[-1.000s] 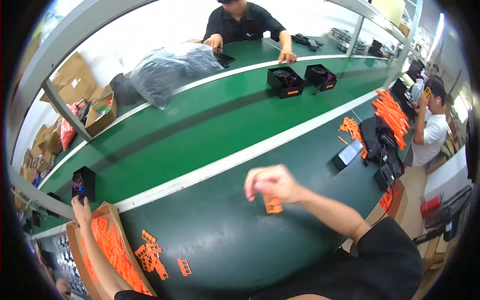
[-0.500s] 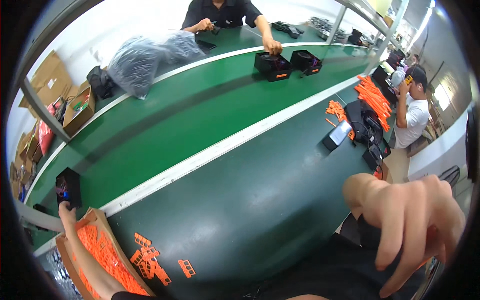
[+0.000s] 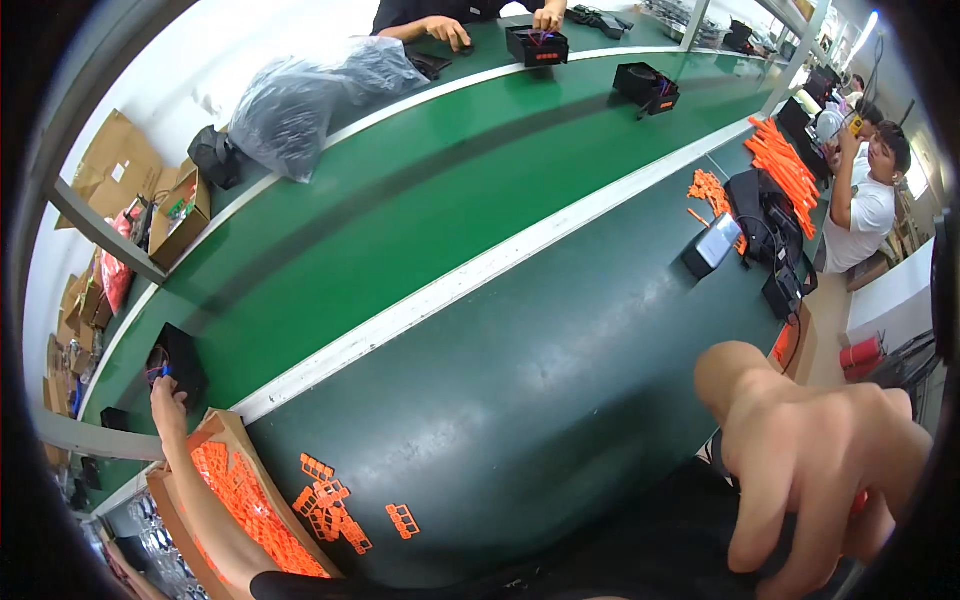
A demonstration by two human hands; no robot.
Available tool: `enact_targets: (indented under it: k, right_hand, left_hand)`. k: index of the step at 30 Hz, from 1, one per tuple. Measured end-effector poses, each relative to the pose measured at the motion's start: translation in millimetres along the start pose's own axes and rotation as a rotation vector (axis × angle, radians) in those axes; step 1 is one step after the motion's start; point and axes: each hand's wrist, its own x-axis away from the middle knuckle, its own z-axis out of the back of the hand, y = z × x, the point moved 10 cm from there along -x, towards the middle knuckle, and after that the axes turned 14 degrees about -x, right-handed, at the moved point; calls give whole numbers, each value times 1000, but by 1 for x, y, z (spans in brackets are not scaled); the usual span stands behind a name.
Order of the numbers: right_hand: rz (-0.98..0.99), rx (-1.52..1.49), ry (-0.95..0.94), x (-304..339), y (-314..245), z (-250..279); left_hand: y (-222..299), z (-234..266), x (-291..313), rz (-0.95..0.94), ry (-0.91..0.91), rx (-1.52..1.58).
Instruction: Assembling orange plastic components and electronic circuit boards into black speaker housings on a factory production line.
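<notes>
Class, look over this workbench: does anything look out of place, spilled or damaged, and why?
One orange windowed frame lies alone, right of the jumbled frame pile beside the cardboard box. Being separate makes it look slightly stray; no damage stands out.

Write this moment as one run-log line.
left hand: at black box on green belt | right hand: near camera, orange glimpsed beneath | orange frames: on table

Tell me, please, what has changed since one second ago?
The right hand moved from above the table rightward, nearer the camera. A co-worker's hand drew one black box toward the co-worker. The left hand stays at another black box; loose orange frames stay put.
</notes>
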Motion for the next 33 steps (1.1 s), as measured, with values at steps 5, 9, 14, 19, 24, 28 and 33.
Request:
enact_targets:
  k: [5,9,14,19,24,28,33]
  right_hand:
    - [-25,68,104,28,-8,2]
    - [-63,124,183,29,-13,26]
    - [-174,181,282,75,-12,51]
    - [-331,-459,-69,58,-21,83]
    - [-40,-132,470,34,76,194]
    - [-195,-90,545,38,114,223]
    - [-210,-90,494,43,117,212]
  left_hand:
    - [115,68,-15,-82,3,1]
    - [261,122,-8,-193,173,-18]
    - [437,170,47,-309,213,226]
    - [562,174,106,-371,156,469]
    - [619,172,135,-415,186,376]
    - [612,186,123,-338,38,554]
    - [588,189,84,55,-74,1223]
